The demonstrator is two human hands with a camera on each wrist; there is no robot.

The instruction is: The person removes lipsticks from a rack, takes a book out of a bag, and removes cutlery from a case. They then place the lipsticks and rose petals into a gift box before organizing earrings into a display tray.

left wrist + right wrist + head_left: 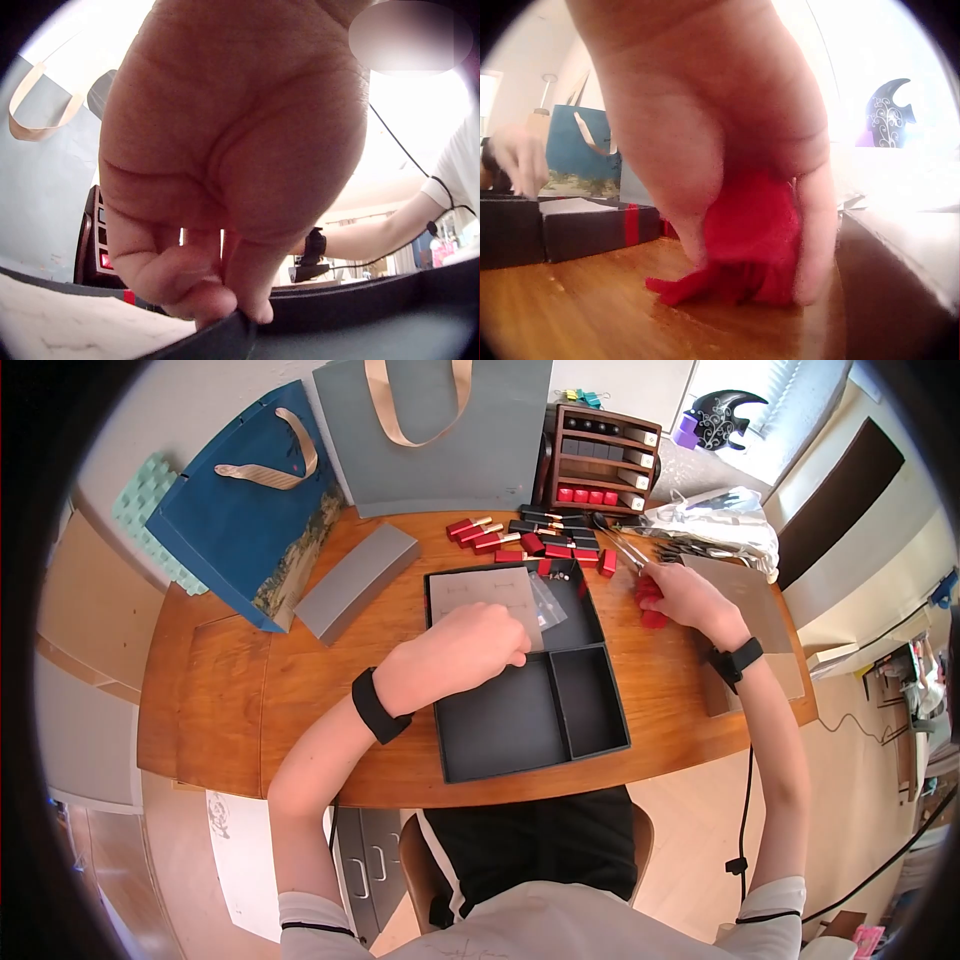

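Note:
A black divided box (500, 725) lies on the wooden table in front of the person. My left hand (455, 652) reaches over its middle and pinches the top edge of the inner divider, with thumb and fingers on either side in the left wrist view. Under that hand, a pale grey card (467, 590) and a small clear plastic bag (546, 612) lie in the far compartments. To the right of the box, my right hand (692, 598) grips a bunched piece of red fabric (754, 232) low on the table top, and a loose end sticks out of it.
Red and black lipstick tubes (485, 541) lie behind the box, before a wooden rack (605, 445). A long grey box (360, 580) and two paper bags, one blue (235, 500) and one grey (470, 470), stand left and back. A brown box (765, 620) lies far right.

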